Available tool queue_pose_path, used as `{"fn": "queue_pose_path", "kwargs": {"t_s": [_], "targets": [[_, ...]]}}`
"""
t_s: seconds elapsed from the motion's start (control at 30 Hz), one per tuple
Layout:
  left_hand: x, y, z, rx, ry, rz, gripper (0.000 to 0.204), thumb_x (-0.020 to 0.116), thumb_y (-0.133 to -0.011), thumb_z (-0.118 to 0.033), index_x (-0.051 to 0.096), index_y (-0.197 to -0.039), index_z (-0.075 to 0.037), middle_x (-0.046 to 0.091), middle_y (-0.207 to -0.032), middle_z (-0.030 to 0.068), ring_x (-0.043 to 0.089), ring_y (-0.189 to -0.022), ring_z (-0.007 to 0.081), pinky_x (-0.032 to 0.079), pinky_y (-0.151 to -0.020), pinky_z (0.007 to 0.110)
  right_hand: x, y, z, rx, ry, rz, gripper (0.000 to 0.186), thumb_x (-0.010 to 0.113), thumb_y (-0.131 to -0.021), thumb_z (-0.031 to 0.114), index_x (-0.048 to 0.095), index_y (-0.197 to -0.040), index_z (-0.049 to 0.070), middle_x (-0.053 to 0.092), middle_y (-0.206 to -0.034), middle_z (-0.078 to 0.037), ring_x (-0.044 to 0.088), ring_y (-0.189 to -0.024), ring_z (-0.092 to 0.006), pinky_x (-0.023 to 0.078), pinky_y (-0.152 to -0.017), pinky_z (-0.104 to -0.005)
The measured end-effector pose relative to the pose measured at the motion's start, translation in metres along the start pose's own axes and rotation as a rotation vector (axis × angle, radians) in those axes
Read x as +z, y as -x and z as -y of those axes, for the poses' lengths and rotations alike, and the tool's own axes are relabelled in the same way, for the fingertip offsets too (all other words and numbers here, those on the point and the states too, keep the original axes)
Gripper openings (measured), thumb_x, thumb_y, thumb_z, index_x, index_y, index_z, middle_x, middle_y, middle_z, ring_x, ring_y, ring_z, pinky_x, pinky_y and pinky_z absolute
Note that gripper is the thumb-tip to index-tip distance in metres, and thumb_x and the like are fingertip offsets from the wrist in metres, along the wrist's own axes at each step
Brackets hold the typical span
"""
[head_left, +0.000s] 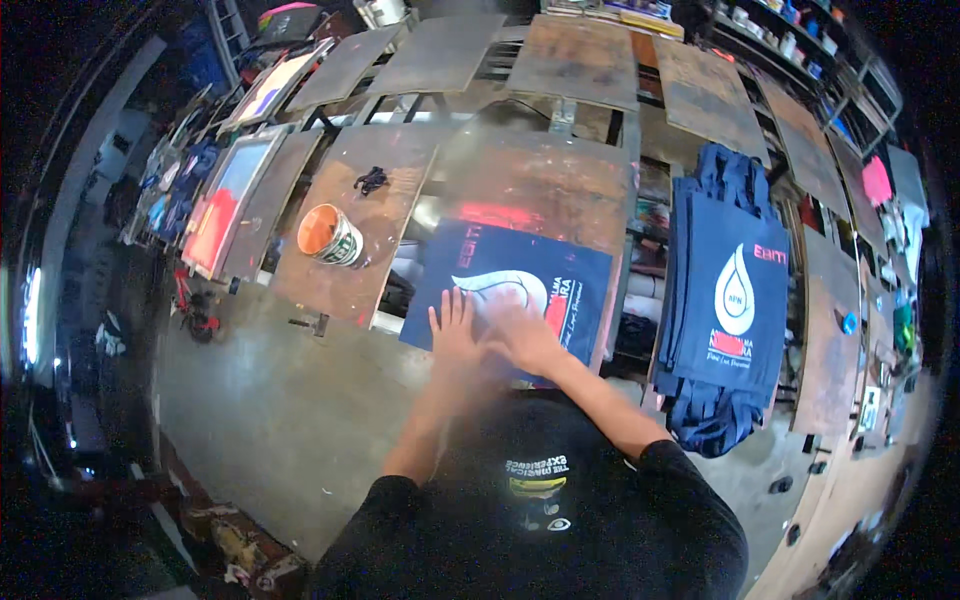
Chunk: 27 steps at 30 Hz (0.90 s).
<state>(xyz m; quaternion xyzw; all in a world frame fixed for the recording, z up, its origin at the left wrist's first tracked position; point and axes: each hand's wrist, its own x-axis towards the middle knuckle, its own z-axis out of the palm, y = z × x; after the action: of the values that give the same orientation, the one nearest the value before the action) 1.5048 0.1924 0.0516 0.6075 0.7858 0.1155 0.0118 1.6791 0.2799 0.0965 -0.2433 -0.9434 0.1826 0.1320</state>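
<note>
A navy blue fabric piece (430, 295), which looks like a tote bag, lies turned on a wooden board in front of me. It bears a white drop-shaped print and red and white lettering. My left hand (455, 328) rests on its near left part, fingers spread beside the white drop. Close by on the right, my right hand (532, 342) reaches over the print, its fingers smeared by blur. A hazy patch hides part of both hands and some of the cloth.
On the right board lies a stack of navy tote bags (740, 345) with the same print. A tub with an orange inside (341, 243) and a small black bunched item (371, 180) sit on the left board. Screen frames (232, 205) stand farther left. More boards (575, 60) line the back.
</note>
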Motion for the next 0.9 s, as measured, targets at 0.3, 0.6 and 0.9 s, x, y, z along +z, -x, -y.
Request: {"fn": "queue_pose_path", "kwargs": {"t_s": [0.3,0.6,0.9], "targets": [[0.0,-0.001,-0.001,-0.048,0.022,-0.004,0.088,0.053,-0.086,-0.064,0.035,-0.153,-0.009,0.022,-0.162,0.0153,0.014,-0.151,0.0321,0.007,-0.118,0.059,0.068,-0.075,-0.046,-0.07,0.21,0.062,0.076,0.047,-0.096,0.049,0.028,-0.153,0.002,0.023,-0.161,-0.016,0.018,-0.151,-0.0296,0.012,-0.12,-0.0537],[-0.006,-0.006,-0.002,-0.046,0.065,-0.043,0.086,0.054,-0.086,-0.065,0.036,-0.152,-0.013,0.027,-0.16,0.0152,0.019,-0.15,0.0335,0.011,-0.117,0.06,0.049,-0.106,-0.085,0.201,0.168,-0.086,0.073,0.046,-0.098,0.048,0.03,-0.152,0.002,0.023,-0.162,-0.014,0.018,-0.15,-0.0303,0.014,-0.12,-0.0523],[-0.007,-0.002,-0.003,-0.021,-0.064,-0.007,0.087,0.062,-0.084,-0.053,0.033,-0.153,-0.01,0.024,-0.161,0.0148,0.017,-0.15,0.0332,0.011,-0.118,0.06,0.022,0.015,0.018,0.014,0.081,0.05,0.071,0.055,-0.094,0.038,0.032,-0.15,0.002,0.029,-0.158,-0.016,0.022,-0.148,-0.0347,0.017,-0.119,-0.0547]]}}
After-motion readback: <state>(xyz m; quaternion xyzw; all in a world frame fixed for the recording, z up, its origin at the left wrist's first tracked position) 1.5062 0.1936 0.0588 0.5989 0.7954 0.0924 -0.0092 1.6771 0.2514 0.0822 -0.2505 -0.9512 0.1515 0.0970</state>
